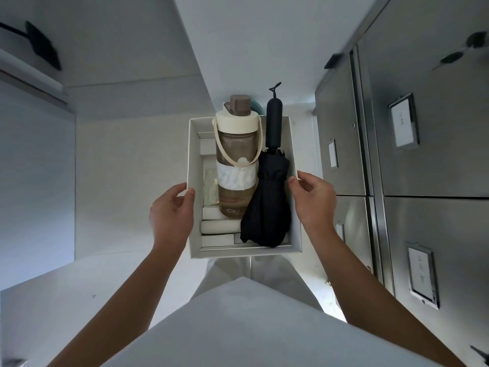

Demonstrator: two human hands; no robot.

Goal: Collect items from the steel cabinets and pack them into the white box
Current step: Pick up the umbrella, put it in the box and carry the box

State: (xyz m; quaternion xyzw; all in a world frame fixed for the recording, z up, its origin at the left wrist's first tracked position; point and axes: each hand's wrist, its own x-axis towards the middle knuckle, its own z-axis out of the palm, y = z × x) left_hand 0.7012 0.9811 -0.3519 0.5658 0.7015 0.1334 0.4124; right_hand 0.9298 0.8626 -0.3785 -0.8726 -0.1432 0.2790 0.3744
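white box (194, 144) gripped at side walls by left hand (172, 214), right hand (315, 202); bottle (235, 160), umbrella (267, 202) inside.

The person wears a pale, white-looking top (243, 327) of smooth, plain cloth. It fills the near middle of the view as a broad wedge, greyer in the shade along its left side and brighter toward its right edge. Beyond it show light trousers (227, 271) in much the same off-white, the two legs parted by a narrow dark line, with soft folds running along them. The left forearm (127, 295) and the right forearm (370, 295) are bare along their whole visible length, down to the wrists. The left grip (172, 215) and the right grip (315, 205) are bare hands, and the thumbnails look short.
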